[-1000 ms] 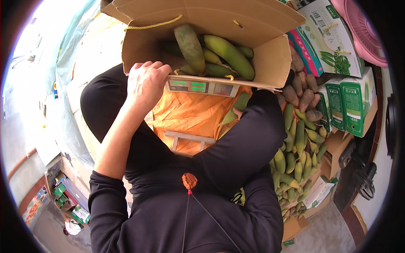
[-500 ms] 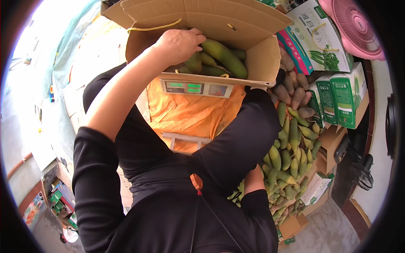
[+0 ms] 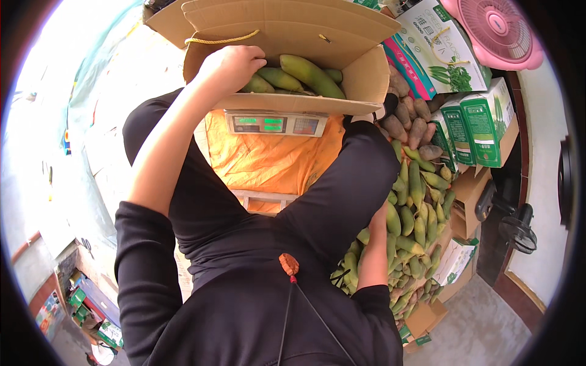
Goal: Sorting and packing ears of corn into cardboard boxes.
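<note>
At the left end of an open cardboard box (image 3: 287,105), my left hand (image 3: 232,66) has its fingers curled down against a green radish (image 3: 257,85), partly covered by the hand. More green radishes lie inside, a large curved one (image 3: 312,75) on top. The box rests on a digital scale (image 3: 273,124) with a lit green display. My right hand (image 3: 379,221) is down beside my right knee, next to a big pile of green radishes (image 3: 421,229). The knee hides its fingers, so its grip does not show.
Brownish-pink roots (image 3: 417,131) lie right of the scale. Beyond them stand green-and-white cartons (image 3: 482,131), a white carrying box (image 3: 442,46) and a pink fan (image 3: 497,27). A small wooden stool (image 3: 265,200) sits between my legs on orange cloth (image 3: 268,161).
My left hand has shifted left within the box, and the radish under it lies further left. My right forearm has moved up and forward beside the knee, showing more of it.
</note>
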Tool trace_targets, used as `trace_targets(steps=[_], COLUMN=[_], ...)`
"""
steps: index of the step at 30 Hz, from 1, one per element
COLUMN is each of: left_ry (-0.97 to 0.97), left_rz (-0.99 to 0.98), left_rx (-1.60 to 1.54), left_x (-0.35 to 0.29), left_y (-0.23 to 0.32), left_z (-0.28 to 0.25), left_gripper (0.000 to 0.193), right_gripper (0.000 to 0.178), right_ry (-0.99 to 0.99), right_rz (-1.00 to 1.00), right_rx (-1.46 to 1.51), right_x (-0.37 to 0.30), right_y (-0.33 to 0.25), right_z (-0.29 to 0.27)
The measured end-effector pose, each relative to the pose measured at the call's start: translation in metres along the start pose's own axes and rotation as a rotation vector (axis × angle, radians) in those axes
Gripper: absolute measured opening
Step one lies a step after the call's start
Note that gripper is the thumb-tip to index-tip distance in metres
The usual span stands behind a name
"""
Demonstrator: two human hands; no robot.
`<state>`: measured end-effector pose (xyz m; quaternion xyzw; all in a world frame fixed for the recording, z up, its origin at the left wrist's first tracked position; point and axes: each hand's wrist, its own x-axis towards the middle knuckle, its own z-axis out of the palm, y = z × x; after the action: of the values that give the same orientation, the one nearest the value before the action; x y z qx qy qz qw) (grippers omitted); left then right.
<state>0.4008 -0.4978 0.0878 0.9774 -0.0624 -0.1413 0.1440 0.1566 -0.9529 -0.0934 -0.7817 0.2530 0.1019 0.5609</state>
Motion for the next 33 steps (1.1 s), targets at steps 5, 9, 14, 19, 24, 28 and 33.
trace_targets(steps=[5, 9, 14, 19, 24, 28, 33], left_ry=[0.43, 0.571, 0.581, 0.455, 0.409, 0.39, 0.359], left_rz=[0.176, 0.243, 0.226, 0.118, 0.094, 0.082, 0.1], left_rx=[-0.302, -0.097, -0.034, 0.02, 0.106, 0.098, 0.111], left_x=[-0.06, -0.085, -0.097, -0.108, -0.112, -0.114, -0.114], left_y=[-0.005, -0.011, -0.015, -0.007, -0.007, -0.009, -0.007], left_z=[0.001, 0.014, 0.019, 0.024, 0.037, 0.041, 0.04], left_gripper=[0.024, 0.023, 0.031, 0.048, 0.057, 0.062, 0.062], right_gripper=[0.056, 0.059, 0.057, 0.053, 0.053, 0.056, 0.058], right_ry=[0.238, 0.236, 0.312, 0.188, 0.043, -0.221, -0.041], right_rz=[0.033, -0.332, -0.705, -1.033, -1.149, -0.866, -1.053], right_rx=[-0.174, -0.267, -0.343, -0.197, -0.165, -0.13, -0.535], right_x=[-0.007, 0.005, 0.007, -0.004, -0.001, 0.005, 0.049], right_y=[-0.08, -0.162, -0.282, -0.381, -0.418, -0.41, -0.371], right_z=[-0.02, -0.04, -0.029, 0.028, 0.103, 0.158, 0.205])
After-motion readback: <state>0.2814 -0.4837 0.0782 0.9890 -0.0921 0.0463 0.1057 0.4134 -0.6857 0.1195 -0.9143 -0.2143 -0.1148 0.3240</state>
